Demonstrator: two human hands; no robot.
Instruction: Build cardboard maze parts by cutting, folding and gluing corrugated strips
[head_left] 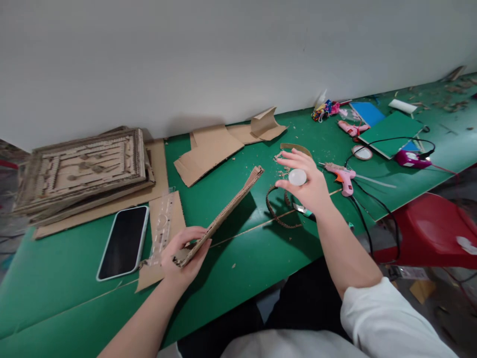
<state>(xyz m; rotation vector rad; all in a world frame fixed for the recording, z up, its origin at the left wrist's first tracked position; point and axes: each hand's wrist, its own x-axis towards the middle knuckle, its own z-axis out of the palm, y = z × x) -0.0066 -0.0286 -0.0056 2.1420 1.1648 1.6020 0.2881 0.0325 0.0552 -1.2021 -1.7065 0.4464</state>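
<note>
Gripped by its lower end, a cardboard panel (223, 214) stands tilted on edge in my left hand (184, 252), above the green table. My right hand (303, 181) is raised over the table with a small round whitish translucent object (297, 177) between thumb and fingers. Below that hand lie curled cardboard strips (274, 211) and a utility knife (303, 210), partly hidden by the wrist. A pink glue gun (342, 176) rests just right of my right hand.
Stacked cardboard pieces (89, 169), a phone (123, 241) and a clear ruler (162, 223) lie left. Cardboard offcuts (210, 149) are at the back. Right are a green board (393, 132), a purple device (412, 159), cables and a red stool (436, 228).
</note>
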